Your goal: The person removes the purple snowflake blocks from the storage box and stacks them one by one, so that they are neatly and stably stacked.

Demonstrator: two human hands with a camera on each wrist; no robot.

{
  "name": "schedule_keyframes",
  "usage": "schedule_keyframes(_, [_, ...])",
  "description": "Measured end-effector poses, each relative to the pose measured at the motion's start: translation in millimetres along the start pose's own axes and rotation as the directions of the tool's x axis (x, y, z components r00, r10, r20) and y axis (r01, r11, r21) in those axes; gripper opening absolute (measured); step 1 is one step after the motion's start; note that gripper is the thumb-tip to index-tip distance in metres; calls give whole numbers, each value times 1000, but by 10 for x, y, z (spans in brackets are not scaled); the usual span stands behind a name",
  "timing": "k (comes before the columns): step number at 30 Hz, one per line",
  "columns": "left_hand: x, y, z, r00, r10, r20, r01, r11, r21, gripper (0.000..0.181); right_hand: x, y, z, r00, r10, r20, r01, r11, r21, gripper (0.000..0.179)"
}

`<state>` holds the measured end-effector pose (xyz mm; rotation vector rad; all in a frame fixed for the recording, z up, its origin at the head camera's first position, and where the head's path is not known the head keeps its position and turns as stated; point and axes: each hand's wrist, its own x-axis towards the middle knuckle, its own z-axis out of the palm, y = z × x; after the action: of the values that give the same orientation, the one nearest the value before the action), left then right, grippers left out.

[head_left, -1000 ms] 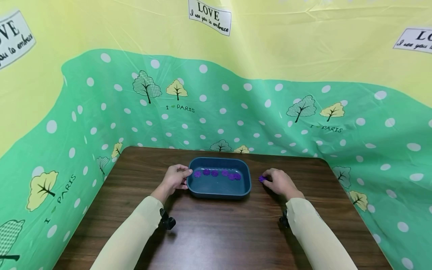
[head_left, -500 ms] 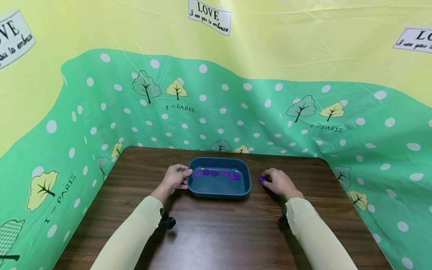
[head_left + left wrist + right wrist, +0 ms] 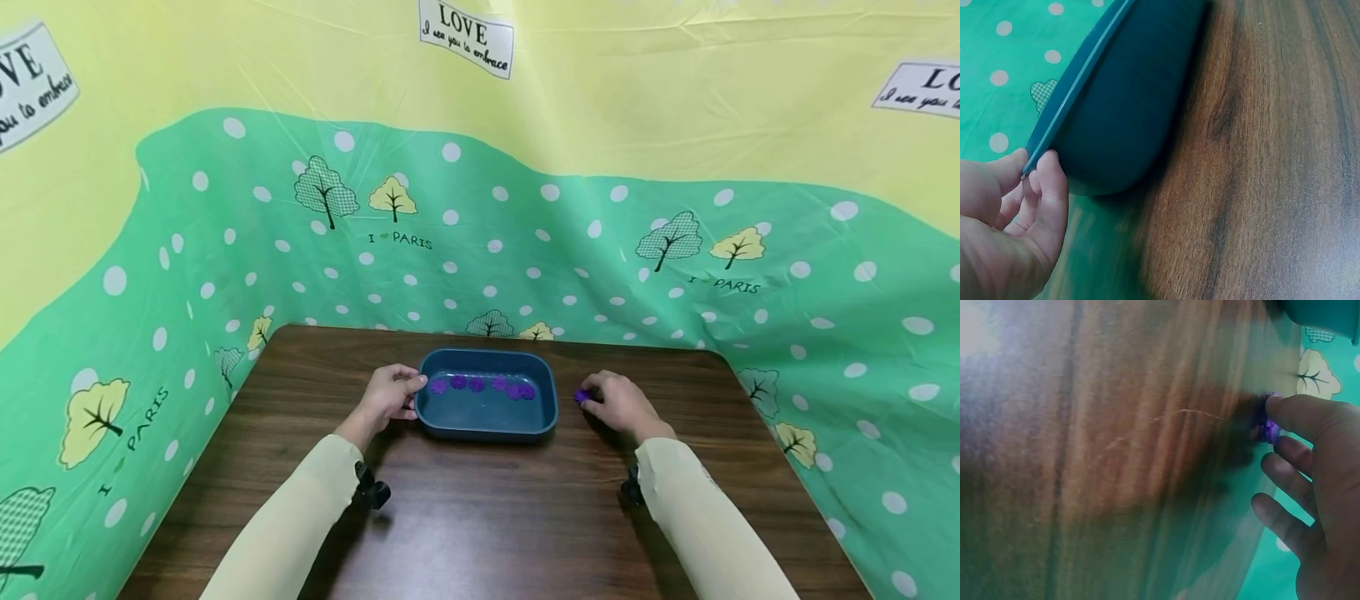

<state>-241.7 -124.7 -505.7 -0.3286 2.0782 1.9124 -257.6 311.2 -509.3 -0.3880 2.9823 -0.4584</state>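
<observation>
A dark blue rectangular tub (image 3: 487, 423) stands on the wooden table. My left hand (image 3: 388, 395) pinches the rim at its left end, thumb on the inner side and fingers outside, as the left wrist view shows. Inside the tub several small purple flower-shaped pieces (image 3: 477, 384) lie along the far side of the floor. To the right of the tub, my right hand (image 3: 619, 406) holds another purple flower-shaped piece (image 3: 1267, 419) between thumb and fingertips, close over the tabletop. Its other fingers are loosely bent in the right wrist view.
The brown wood-grain table (image 3: 480, 517) ends at a green and yellow printed cloth (image 3: 480, 208) hung behind and at both sides. Black wrist mounts (image 3: 372, 490) sit below both cuffs. The tub's right wall stands a short way left of the right hand.
</observation>
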Motion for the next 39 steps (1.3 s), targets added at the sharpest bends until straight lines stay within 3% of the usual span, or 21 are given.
schedule_keyframes(8, [6, -1, 1, 1000, 4, 0, -4, 1000, -2, 32, 30, -110, -174, 994, -89, -62, 90, 996, 5, 29])
schedule_keyframes(21, [-14, 5, -5, 1000, 4, -2, -4, 1000, 1, 31, 174, -508, -398, 973, -199, -119, 198, 980, -21, 32])
schedule_keyframes(39, [0, 7, -5, 1000, 5, 2, -5, 1000, 2, 32, 311, -1003, -357, 962, -264, -71, 263, 965, -16, 36])
